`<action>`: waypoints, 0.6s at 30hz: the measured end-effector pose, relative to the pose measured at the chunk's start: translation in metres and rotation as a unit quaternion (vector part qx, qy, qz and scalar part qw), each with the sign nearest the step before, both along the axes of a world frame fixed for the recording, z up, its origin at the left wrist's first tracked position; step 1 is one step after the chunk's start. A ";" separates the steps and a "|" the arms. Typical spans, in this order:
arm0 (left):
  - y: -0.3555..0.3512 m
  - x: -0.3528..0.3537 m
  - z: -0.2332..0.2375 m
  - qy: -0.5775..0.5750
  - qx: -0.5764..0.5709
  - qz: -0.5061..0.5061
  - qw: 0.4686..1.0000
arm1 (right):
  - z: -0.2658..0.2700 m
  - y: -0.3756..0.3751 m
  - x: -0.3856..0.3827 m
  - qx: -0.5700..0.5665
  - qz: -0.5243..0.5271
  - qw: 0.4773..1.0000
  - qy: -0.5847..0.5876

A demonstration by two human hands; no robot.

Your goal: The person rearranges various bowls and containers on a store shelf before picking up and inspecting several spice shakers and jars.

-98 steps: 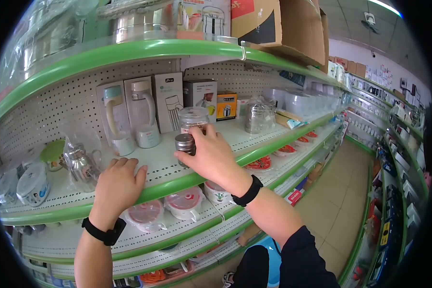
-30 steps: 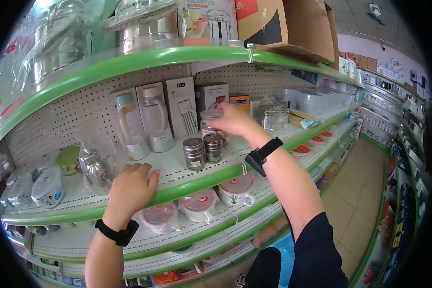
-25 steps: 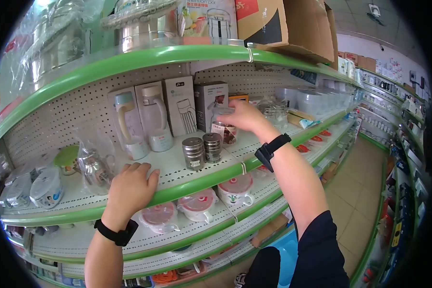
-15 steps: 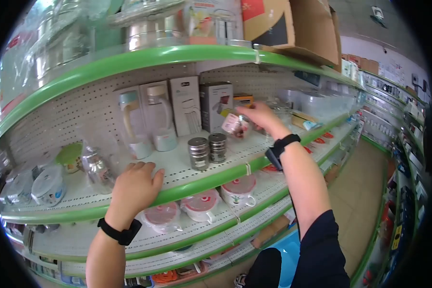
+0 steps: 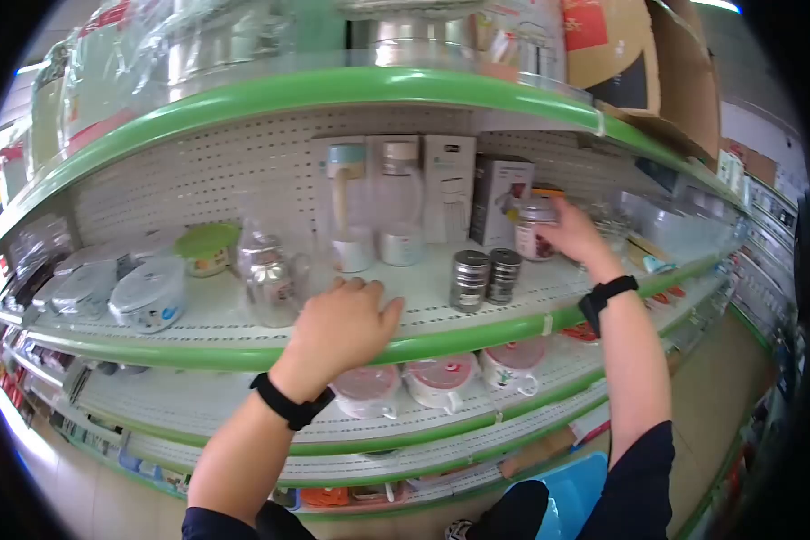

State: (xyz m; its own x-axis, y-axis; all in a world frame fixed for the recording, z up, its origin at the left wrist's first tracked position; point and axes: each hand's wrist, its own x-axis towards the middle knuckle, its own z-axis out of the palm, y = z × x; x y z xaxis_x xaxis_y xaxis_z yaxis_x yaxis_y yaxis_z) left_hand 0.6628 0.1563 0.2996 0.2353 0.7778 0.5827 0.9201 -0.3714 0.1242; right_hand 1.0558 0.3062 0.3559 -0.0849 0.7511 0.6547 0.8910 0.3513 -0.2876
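My right hand is closed on a small clear jar with a pinkish label. The jar stands upright at the back of the shelf, in front of a dark grey box. Two small metal canisters stand side by side nearer the front edge. On the shelf's front part rests my left hand, palm down with fingers apart and nothing in it. Left of that hand is a plastic-wrapped metal-and-glass pot. Behind it stand two tall bottles, one with a blue lid.
Green-edged shelves run above and below. Covered white cups sit on the lower shelf. Lidded bowls are at left, with a green bowl behind. An opened cardboard box juts overhead. Below is a blue bin.
The view has turned left, so the shelf appears further right. The jar in my right hand has gone from tilted to upright, on the shelf. My left hand remains on the shelf.
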 end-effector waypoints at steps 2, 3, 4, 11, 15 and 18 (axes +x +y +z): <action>-0.003 0.002 0.002 -0.005 0.005 -0.002 1.000 | 0.001 -0.004 -0.007 0.000 -0.017 1.000 -0.014; -0.004 0.002 0.003 -0.006 0.008 -0.001 1.000 | 0.000 -0.001 -0.007 -0.009 -0.028 0.999 -0.021; -0.004 0.003 0.003 -0.010 0.009 -0.005 1.000 | -0.001 -0.001 -0.008 -0.019 -0.036 0.999 -0.027; -0.007 0.005 0.006 -0.008 0.004 0.002 1.000 | -0.011 0.005 -0.007 -0.006 -0.050 0.998 -0.023; -0.001 0.002 -0.003 -0.003 0.069 -0.017 0.998 | -0.001 -0.008 -0.014 -0.066 -0.069 0.995 -0.010; -0.006 0.004 0.002 -0.007 0.028 -0.006 1.000 | -0.001 -0.009 -0.016 -0.069 -0.087 0.994 -0.017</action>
State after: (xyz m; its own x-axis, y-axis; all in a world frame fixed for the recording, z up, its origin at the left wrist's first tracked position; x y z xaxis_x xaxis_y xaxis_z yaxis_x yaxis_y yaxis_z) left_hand 0.6668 0.1507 0.3021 0.2355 0.7408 0.6291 0.9143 -0.3883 0.1150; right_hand 1.0401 0.2973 0.3551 0.0337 0.8384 0.5441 0.9446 0.1510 -0.2913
